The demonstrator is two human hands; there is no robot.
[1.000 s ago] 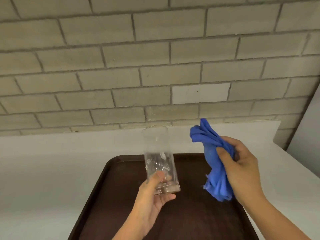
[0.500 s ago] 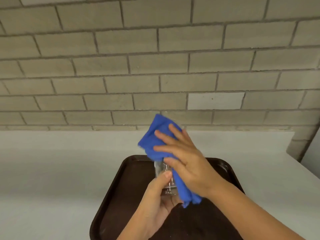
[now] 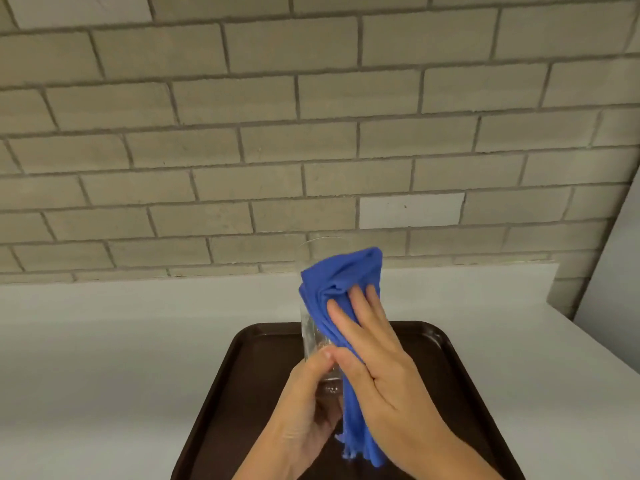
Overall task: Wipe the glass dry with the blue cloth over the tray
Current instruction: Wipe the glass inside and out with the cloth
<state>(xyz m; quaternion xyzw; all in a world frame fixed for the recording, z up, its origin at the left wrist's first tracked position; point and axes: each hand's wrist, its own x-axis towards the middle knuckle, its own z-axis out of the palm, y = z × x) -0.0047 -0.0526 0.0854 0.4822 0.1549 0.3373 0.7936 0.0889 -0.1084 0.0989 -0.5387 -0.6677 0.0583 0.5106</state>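
Note:
A tall clear glass [image 3: 313, 336] stands upright in the air above the dark brown tray [image 3: 242, 375]. My left hand [image 3: 304, 420] grips its base from below. The blue cloth [image 3: 341, 282] is wrapped over the glass's right side and hangs down past its bottom. My right hand [image 3: 374, 362] lies flat on the cloth, fingers spread, and presses it against the glass. The glass's rim shows above the cloth; most of its right wall is hidden.
The tray lies on a white counter [image 3: 104, 358] that runs to a grey brick wall [image 3: 311, 133] behind. The counter's right edge [image 3: 588, 358] slants down toward me, with a pale wall panel [image 3: 613, 271] beyond it.
My right hand brought the cloth from the right onto the glass, then slid it along the glass's side. The glass rim now shows above the cloth.

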